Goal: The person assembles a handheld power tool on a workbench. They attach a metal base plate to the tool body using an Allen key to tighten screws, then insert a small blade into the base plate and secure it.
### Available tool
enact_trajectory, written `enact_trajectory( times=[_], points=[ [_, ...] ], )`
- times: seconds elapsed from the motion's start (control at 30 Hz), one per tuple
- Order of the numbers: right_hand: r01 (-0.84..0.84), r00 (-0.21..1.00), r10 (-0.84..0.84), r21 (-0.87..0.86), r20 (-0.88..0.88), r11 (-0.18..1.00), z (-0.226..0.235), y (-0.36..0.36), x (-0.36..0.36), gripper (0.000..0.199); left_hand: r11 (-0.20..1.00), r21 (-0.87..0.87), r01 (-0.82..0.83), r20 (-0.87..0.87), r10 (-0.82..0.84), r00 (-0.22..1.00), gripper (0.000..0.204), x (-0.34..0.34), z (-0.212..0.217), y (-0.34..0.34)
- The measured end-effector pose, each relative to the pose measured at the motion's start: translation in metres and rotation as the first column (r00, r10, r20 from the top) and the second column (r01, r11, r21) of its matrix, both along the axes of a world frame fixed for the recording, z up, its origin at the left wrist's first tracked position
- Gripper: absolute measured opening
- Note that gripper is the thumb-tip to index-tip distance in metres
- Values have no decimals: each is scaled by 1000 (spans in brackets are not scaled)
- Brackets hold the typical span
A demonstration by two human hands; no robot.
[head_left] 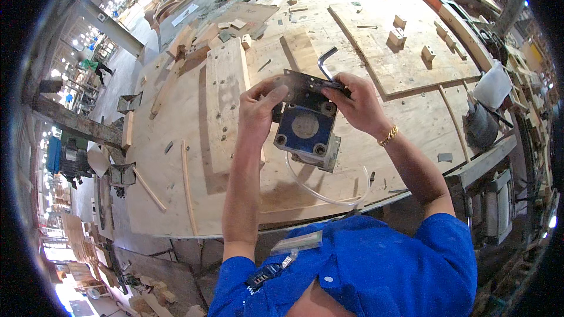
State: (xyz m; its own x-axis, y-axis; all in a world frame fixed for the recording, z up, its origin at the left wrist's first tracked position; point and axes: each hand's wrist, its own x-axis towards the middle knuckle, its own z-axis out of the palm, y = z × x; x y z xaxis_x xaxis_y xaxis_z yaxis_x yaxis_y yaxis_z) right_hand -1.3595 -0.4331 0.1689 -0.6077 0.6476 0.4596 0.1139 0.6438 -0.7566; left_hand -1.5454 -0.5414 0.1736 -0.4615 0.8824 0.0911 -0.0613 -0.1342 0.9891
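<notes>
In front of me, above the wooden table, is a compact blue pneumatic cylinder block (289, 124) with a round grey label and bolt holes at its corners. A dark metal plate (302, 86) with small holes sits along its far side. My left hand (262, 105) is closed on the plate's left end, thumb on top. At the other end, my right hand (359, 104) is closed round an L-shaped hex key (325, 60) and touches the plate's right edge. The key's bent end points up and away. Below the block, a clear thin tube (317, 195) curves over the table.
The plywood table (155, 191) carries long boards (226, 105) on the left and a raised panel (376, 41) with small wooden blocks (397, 37) at the far right. Loose wooden strips (188, 188) lie near the front left. A dark container (480, 123) stands at the right edge.
</notes>
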Motion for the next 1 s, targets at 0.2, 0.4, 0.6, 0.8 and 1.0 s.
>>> enact_trajectory(
  times=[0.2, 0.4, 0.6, 0.8, 1.0],
  points=[
    [15, 999, -14, 2, -40, 1000, -2, -3, 0, 20, 999, -2, -32, -146, 32, 989, 32, 5, 4, 0],
    [19, 998, -16, 69, -54, 997, 2, -4, 1, 17, 996, -46, -71, -352, 50, 935, 29, 5, 4, 2],
    [51, 992, -36, 124, -123, 991, -8, -4, -6, 17, 999, -29, -34, -368, 21, 929, 24, 6, 2, 3],
    [153, 987, -147, 100, -70, 983, -11, -13, -1, 16, 992, -17, 125, -147, -126, 981, 23, -5, 0, 2],
    [153, 987, -147, 84, -71, 985, -8, -17, -3, 18, 985, -27, 171, -171, -173, 970, 27, -11, -6, 6]
  ],
)
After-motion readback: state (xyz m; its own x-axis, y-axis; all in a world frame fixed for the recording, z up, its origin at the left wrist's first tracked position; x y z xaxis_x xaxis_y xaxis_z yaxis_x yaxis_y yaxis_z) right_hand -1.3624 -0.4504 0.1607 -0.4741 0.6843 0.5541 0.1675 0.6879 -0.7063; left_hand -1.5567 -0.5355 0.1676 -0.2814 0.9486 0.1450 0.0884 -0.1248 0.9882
